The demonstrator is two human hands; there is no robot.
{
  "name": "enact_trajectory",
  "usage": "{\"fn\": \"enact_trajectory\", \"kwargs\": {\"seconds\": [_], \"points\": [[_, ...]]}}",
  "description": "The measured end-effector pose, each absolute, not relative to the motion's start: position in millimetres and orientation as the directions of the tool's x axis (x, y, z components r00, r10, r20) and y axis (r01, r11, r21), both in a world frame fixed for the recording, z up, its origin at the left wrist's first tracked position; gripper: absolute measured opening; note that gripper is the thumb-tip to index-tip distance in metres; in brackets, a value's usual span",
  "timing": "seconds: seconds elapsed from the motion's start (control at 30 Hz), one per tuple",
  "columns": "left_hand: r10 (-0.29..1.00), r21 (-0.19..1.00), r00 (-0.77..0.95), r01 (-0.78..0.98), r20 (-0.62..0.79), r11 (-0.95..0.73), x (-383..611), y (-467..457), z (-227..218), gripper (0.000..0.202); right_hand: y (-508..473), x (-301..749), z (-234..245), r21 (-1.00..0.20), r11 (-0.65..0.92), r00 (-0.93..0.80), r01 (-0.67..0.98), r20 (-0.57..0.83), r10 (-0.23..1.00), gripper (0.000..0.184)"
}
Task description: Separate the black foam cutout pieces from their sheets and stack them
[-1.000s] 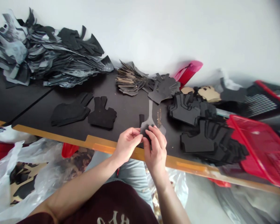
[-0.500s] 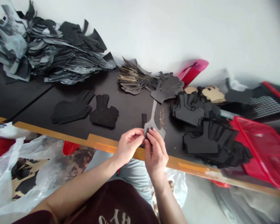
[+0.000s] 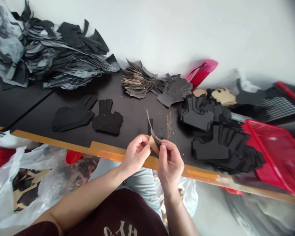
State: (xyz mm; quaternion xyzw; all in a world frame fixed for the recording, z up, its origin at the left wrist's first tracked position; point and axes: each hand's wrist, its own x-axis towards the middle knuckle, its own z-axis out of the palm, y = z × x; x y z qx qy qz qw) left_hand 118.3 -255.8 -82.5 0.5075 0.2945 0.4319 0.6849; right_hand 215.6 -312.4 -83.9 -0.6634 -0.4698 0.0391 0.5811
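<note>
Over the table's front edge, both hands pinch a thin cut-out sheet [image 3: 154, 143]. A tan surface shows near my left hand [image 3: 137, 153], whose thumb and fingertips close on the sheet's left side. My right hand [image 3: 170, 161] grips its dark grey right side between thumb and fingers. A narrow strip of the sheet sticks up and away from me. Whether the tan part is a separate layer, I cannot tell. Just behind it, a black cut piece [image 3: 150, 124] lies partly hidden on the table. Left of my hands rests a small stack of black cut pieces [image 3: 107, 119].
A large heap of grey-black cut sheets [image 3: 71, 55] lies back left. Tan-edged sheets [image 3: 137, 82] and dark grey pieces [image 3: 174, 90] sit against the wall. Black stacks [image 3: 211, 147] and a red basket [image 3: 280, 154] stand right. Plastic bags [image 3: 46, 193] of scraps are below.
The sheet has been tilted up from nearly flat, so its tan surface now shows and its strip rises. My right hand has moved slightly right and turned.
</note>
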Motion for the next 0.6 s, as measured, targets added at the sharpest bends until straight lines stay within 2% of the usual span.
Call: {"fn": "enact_trajectory", "kwargs": {"seconds": [0.1,0.2,0.3,0.43,0.5,0.6], "points": [[0.896,0.908,0.445,-0.374,-0.004,0.189,123,-257,-88,0.013,-314,218,-82,-0.886,0.014,0.646,0.464,0.35,0.678,0.014],[0.878,0.889,0.478,-0.404,0.006,0.214,127,-258,-87,0.015,-313,217,-80,-0.834,0.051,0.609,0.549,0.442,0.659,0.01],[0.884,0.923,0.467,-0.338,-0.005,0.184,130,-260,-81,0.018,-311,214,-80,-0.754,0.092,0.543,0.65,0.546,0.637,0.009],[0.899,0.953,0.438,-0.267,-0.01,0.141,132,-260,-77,0.016,-311,214,-79,-0.748,0.078,0.524,0.659,0.531,0.666,0.01],[0.898,0.968,0.439,-0.226,0.002,0.109,131,-259,-78,0.015,-312,219,-79,-0.817,0.048,0.578,0.574,0.446,0.683,0.011],[0.899,0.987,0.438,-0.149,0.008,0.064,127,-257,-81,0.015,-312,232,-80,-0.977,-0.028,0.713,0.21,0.133,0.688,0.021]]}}
